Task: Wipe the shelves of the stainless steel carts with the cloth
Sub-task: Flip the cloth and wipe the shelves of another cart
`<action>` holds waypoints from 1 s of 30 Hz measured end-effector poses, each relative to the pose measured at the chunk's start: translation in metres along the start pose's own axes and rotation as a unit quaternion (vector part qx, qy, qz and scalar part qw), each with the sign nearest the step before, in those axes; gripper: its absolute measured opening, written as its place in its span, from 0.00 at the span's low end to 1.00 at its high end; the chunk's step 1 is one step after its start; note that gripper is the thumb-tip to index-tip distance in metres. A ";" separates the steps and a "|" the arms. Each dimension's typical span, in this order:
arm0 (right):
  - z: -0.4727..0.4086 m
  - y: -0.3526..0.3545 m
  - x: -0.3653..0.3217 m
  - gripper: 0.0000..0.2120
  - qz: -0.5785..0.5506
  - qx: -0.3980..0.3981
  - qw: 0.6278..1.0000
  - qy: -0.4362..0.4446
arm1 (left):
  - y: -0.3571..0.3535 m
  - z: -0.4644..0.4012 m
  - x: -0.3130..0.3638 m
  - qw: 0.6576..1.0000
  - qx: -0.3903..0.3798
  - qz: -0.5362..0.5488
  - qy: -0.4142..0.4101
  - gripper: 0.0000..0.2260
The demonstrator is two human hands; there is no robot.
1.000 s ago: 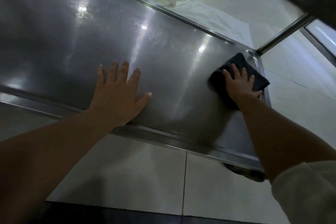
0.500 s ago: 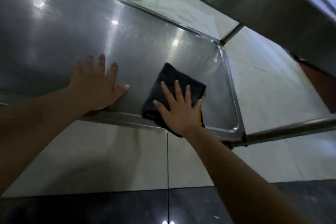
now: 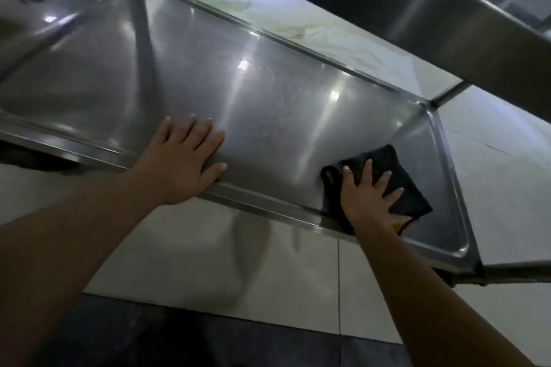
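1. While the lower shelf (image 3: pixel 268 104) of the steel cart is being wiped, the dark cloth (image 3: pixel 396 182) is pressed flat near the shelf's front rim, toward its right end.
2. The right hand (image 3: pixel 368 197) is laid on the cloth, fingers (image 3: pixel 365 171) spread and straight; nothing is gripped.
3. The left hand (image 3: pixel 182 158) is braced flat on the shelf at the front rim, fingers released.
4. Even palm pressure is judged best, with overlapping passes run along the shelf's length.
5. The raised rim and the right corner (image 3: pixel 456 244) should be traced with a cloth edge, since grime likely gathers there.
6. The yellow underside of the cloth peeks out; refolding may be needed.
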State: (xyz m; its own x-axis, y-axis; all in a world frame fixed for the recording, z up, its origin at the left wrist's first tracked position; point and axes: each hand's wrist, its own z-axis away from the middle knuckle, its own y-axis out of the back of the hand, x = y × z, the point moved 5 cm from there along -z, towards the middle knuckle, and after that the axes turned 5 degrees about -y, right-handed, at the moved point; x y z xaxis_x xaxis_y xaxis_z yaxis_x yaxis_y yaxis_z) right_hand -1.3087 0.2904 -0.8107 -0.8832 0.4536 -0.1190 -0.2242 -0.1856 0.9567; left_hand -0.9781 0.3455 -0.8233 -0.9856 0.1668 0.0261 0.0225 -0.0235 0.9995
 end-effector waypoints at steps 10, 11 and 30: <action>0.092 -0.048 -0.157 0.32 0.112 -0.014 0.877 0.468 | 0.007 0.022 -0.085 0.994 0.038 0.072 0.078 0.38; 0.091 -0.048 -0.166 0.31 0.114 -0.009 0.865 0.488 | 0.007 0.030 -0.106 0.991 0.043 0.070 0.104 0.36; 0.132 -0.078 -0.316 0.32 0.161 0.010 0.838 0.522 | 0.013 0.067 -0.153 0.990 0.046 0.034 0.129 0.35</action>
State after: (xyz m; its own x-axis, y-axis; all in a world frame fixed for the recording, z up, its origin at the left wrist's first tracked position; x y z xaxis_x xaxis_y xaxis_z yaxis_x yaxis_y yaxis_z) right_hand -0.9581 0.2765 -0.8124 -0.7779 -0.6283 -0.0115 0.0931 -0.1333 0.9867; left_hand -0.8155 0.3857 -0.8131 -0.9909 -0.0902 0.1000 0.0944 0.0649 0.9934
